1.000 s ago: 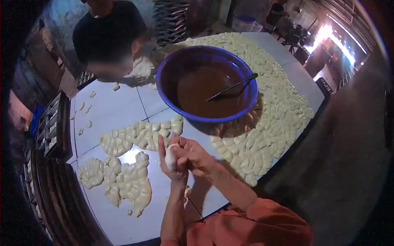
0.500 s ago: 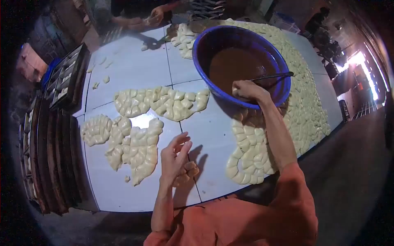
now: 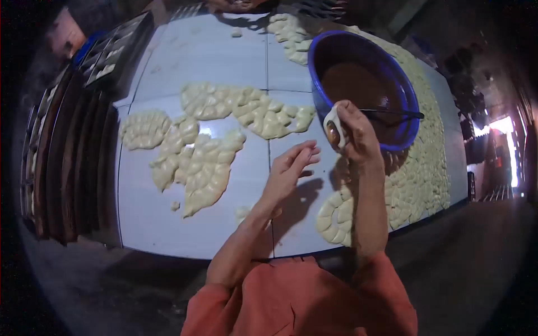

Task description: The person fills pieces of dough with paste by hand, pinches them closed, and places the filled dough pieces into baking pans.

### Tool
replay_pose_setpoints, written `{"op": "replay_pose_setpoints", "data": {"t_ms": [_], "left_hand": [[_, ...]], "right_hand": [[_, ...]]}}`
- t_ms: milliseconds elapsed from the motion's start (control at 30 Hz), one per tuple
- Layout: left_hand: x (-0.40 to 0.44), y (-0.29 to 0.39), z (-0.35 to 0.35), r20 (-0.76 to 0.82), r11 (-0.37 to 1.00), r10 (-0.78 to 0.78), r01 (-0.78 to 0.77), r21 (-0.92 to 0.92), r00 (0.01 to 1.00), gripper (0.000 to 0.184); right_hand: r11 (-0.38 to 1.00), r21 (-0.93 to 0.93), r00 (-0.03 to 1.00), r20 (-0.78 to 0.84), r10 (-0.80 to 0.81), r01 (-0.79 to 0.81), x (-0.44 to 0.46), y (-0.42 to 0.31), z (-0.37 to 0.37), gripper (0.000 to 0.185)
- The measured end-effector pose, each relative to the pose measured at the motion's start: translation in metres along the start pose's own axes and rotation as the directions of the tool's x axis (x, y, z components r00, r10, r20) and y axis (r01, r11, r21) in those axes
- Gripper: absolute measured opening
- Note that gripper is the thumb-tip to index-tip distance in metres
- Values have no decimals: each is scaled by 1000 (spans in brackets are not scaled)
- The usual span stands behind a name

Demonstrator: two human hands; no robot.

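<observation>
while the right hand (image 3: 361, 131) hangs before the basin's near left side, its fingers are closed about one dough piece, pinching it by the right edge.

dough piece (image 3: 332, 117): one, pale, held upright just beside the rim; parted on its left face, showing brown filling (image 3: 333, 134).

left hand (image 3: 288, 171): one, above the table, left of the right hand and nearer; fingers loosely curved and pointing right, thumb close to them; whether their tips touch, cannot tell.

basin (image 3: 315, 73): one, blue, on the right half of the table; holds brown paste (image 3: 358, 81).

stick (image 3: 395, 113): one, dark, laid over the basin's right rim, its left end out of sight behind the right hand.

table (image 3: 148, 218): white, with dark seams.

left dough (image 3: 207, 168): pale lumps pressed together in patches, several, left of the hands; one small scrap (image 3: 175, 206) apart, nearer.

right dough (image 3: 420, 173): broad spread of like lumps, around the basin's right and near sides, reaching to the far side.

tray (image 3: 109, 59): far left, compartmented, with pale pieces.

boards (image 3: 70, 162): dark, stacked along the left side.

co-worker's hand (image 3: 238, 5): at the far edge, blurred, partly cut off.
</observation>
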State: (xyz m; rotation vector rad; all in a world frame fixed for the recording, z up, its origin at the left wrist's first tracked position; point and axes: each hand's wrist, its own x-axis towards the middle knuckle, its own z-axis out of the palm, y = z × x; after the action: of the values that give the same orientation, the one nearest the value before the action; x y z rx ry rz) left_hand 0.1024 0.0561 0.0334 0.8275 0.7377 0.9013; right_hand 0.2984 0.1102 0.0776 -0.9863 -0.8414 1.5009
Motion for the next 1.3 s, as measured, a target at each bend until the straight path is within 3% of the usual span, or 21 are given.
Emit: {"op": "replay_pose_setpoints", "data": {"t_ms": [33, 133, 267, 333, 400, 467, 533, 600, 667, 700, 733, 800, 833, 933, 1000, 1067, 1100, 1133, 1200, 1233, 1300], "left_hand": [[1, 0, 4, -13, 973, -5, 1, -230, 1000, 47], [-4, -13, -8, -57, 930, -73, 48, -364, 996, 42], [-17, -18, -47, -225, 967, -82, 23, -254, 971, 31], [-21, -17, -57, -266, 953, -44, -39, -299, 963, 32], [-27, -14, -58, -316, 967, -11, -70, -245, 949, 34], [-33, -12, -54, -352, 983, 24, -87, -163, 936, 35], [-34, -14, -56, -380, 992, 64, -100, -77, 923, 36], [-32, -15, -58, -374, 973, 225, -192, 125, 900, 37], [-32, -6, -65, -359, 990, 136, -136, 25, 924, 33], [-32, 0, -71, -269, 999, 50, -47, 17, 962, 35], [-32, 7, -76, -178, 999, -38, 42, 17, 983, 37], [-31, 15, -83, -199, 994, -78, 93, 65, 977, 37], [-28, 14, -90, -170, 991, -108, 120, 65, 980, 38], [-35, 22, -85, -159, 973, -149, 174, 151, 976, 37], [-42, 14, -73, -116, 992, 15, 0, 129, 993, 33], [-44, 9, -73, -109, 989, 23, -6, 146, 994, 30], [-42, 5, -76, -107, 995, 39, -29, 94, 993, 29], [-42, 2, -78, -107, 998, 57, -53, 40, 993, 28], [-44, -2, -78, -75, 997, 69, -65, 52, 995, 27], [-46, -4, -74, -83, 993, 88, -81, 90, 993, 28], [-51, -3, -62, -131, 991, 91, -76, 114, 987, 30]], "right_hand": [[1000, -24, 1000, 29, -5, 6, -9, 10, 15, 15], [999, -21, 999, -22, 31, -32, -20, 53, 26, 15], [987, -134, 996, 19, 92, -89, -46, 69, 46, 25], [875, -448, 983, 113, -148, 183, -57, 83, 62, 36], [680, -681, 960, 133, -248, 270, -64, 92, 74, 39], [550, -774, 926, 118, -359, 313, -64, 113, 76, 28], [507, -792, 904, 126, -408, 339, -62, 126, 74, 21], [463, -810, 881, 133, -454, 360, -63, 130, 75, 15], [766, -634, 984, -50, -173, 103, -64, 130, 75, 15], [850, -526, 996, -53, -70, 32, -66, 124, 77, 21], [849, -527, 996, -53, -71, 32, -69, 121, 77, 21], [898, -440, 999, 36, 7, 9, -75, 117, 76, 27], [799, -571, 978, 185, -99, 189, -75, 113, 71, 33], [705, -649, 958, 187, -216, 286, -81, 112, 79, 30], [722, -612, 946, 187, -264, 323, -74, 120, 65, 25], [678, -550, 870, 244, -429, 488, -72, 120, 66, 17], [592, -603, 832, 253, -494, 535, -73, 125, 67, 15], [593, -603, 833, 252, -492, 533, -73, 130, 70, 15], [579, -608, 762, 68, -644, 543, -75, 141, 78, 16], [640, -533, 736, -46, -675, 553, -73, 152, 81, 19], [582, -597, 731, 11, -682, 552, -70, 154, 75, 18]]}}
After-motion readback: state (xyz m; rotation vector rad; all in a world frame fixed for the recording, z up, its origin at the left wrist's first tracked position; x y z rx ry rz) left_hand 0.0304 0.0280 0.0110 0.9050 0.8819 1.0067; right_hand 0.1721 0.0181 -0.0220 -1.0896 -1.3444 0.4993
